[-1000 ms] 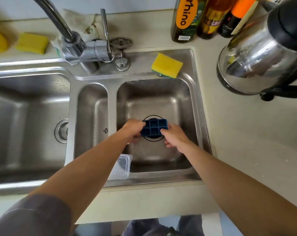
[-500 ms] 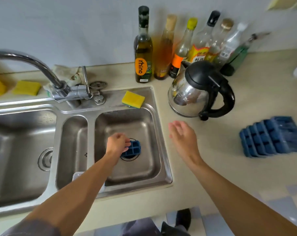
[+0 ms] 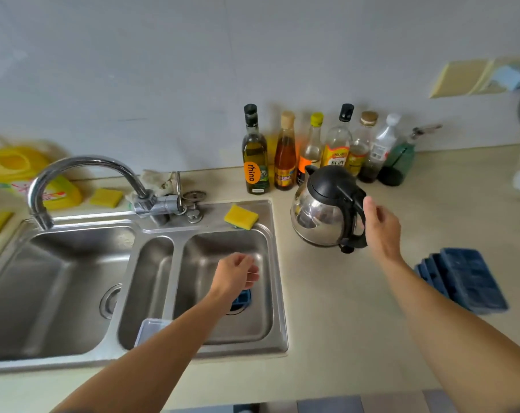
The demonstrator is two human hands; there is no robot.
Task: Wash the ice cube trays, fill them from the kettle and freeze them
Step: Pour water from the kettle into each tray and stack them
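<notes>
A small blue ice cube tray lies over the drain in the right sink basin, partly hidden by my left hand. That hand hovers above it with loosely curled fingers and holds nothing. My right hand is at the black handle of the steel kettle on the counter, fingers relaxed and not closed around it. A stack of blue ice cube trays lies on the counter to the right.
The faucet arches over the large left basin. A yellow sponge sits on the sink rim. Bottles line the wall behind the kettle. A clear container stands in the narrow middle basin.
My left hand let go of the small blue tray and lifted off it. My right hand moved from the sink rightward up to the kettle handle. The view tilted up.
</notes>
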